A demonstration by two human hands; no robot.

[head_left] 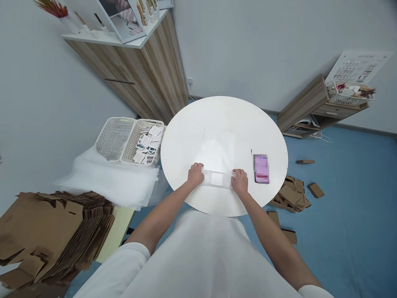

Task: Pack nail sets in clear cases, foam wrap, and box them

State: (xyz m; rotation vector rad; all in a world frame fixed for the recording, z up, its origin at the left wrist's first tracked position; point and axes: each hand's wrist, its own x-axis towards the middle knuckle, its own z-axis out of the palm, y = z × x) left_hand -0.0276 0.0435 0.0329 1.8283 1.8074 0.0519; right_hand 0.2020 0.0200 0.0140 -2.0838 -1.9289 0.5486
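Observation:
On the round white table (192,124), a translucent white wrapping sheet (228,181) is folded into a long, narrow strip near the edge closest to me. A small whiter rectangle (216,179) shows at its middle; I cannot tell whether it lies on the sheet or inside it. My left hand (195,174) is closed over the strip's left end, fingers curled. At the other end my right hand (240,181) grips the strip in the same way. Both hands rest low at the tabletop, and the undersides of the fingers are hidden.
A phone with a blurred pink screen (261,169) lies right of my right hand. Left of the table are a white basket of printed cards (145,142), a basket of clear packs (114,138), stacked translucent sheets (114,178) and flattened cardboard boxes (62,231). Small boxes (293,194) litter the floor at right.

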